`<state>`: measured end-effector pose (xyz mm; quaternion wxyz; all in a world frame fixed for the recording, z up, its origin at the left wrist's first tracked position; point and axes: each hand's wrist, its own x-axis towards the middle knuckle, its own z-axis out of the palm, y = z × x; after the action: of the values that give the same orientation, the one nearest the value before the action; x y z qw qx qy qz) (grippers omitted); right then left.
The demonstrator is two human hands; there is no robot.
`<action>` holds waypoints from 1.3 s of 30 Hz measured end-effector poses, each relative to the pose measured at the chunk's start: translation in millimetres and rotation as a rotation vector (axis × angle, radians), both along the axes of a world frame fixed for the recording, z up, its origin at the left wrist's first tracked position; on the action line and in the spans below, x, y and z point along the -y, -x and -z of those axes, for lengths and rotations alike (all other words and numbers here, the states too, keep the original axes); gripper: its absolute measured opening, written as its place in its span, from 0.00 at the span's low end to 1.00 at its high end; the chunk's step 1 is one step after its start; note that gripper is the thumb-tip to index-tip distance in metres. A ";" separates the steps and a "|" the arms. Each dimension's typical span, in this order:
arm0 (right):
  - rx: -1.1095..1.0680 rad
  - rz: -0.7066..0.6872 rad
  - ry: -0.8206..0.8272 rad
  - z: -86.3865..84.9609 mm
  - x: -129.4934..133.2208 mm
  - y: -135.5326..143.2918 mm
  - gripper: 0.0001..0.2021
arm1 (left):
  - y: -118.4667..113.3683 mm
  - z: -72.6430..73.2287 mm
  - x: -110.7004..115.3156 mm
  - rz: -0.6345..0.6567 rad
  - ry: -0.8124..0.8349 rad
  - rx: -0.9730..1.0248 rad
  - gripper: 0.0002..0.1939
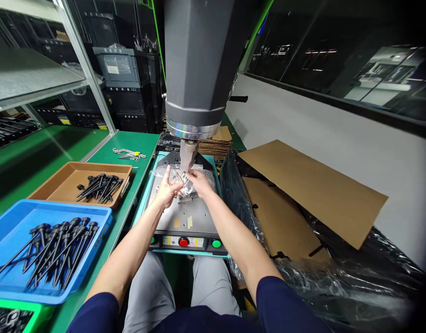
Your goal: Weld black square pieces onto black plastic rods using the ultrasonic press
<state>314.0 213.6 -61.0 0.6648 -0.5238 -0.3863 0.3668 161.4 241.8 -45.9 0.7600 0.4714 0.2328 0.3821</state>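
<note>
One clear plastic bag (185, 186) lies between the left hand (167, 190), fingers half open against it, and the right hand (201, 183), fingers pinching it.

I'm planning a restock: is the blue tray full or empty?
Partly filled: black stemmed parts lie heaped in the blue tray, with bare space beside them.

A green bench (145, 139) bears a blue tray (15, 223), brown tray (62, 182), metal tools (129, 155).

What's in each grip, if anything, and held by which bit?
The left grip and right grip are at a shiny clear thing; whether or where it's held cannot be told.
</note>
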 end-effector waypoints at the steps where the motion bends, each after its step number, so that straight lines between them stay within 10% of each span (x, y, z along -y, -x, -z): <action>1: -0.016 0.005 -0.006 2.7 -0.5 0.4 0.18 | -0.2 0.3 0.3 0.000 0.000 0.001 0.62; 16: 0.366 0.258 -0.057 12.1 -9.1 -62.8 0.09 | -6.6 13.2 -0.5 0.001 0.048 -0.004 0.64; 24: 0.347 0.223 0.192 71.3 7.5 -38.9 0.12 | -7.7 13.2 2.9 -0.016 0.074 -0.045 0.62; 39: 0.573 0.220 0.123 92.5 67.6 2.2 0.15 | -1.7 10.6 16.5 -0.057 -0.009 -0.190 0.60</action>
<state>311.8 146.0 -153.6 0.5316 -0.6836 -0.4760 0.1532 163.1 225.3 -56.5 0.7212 0.5021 0.3156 0.3580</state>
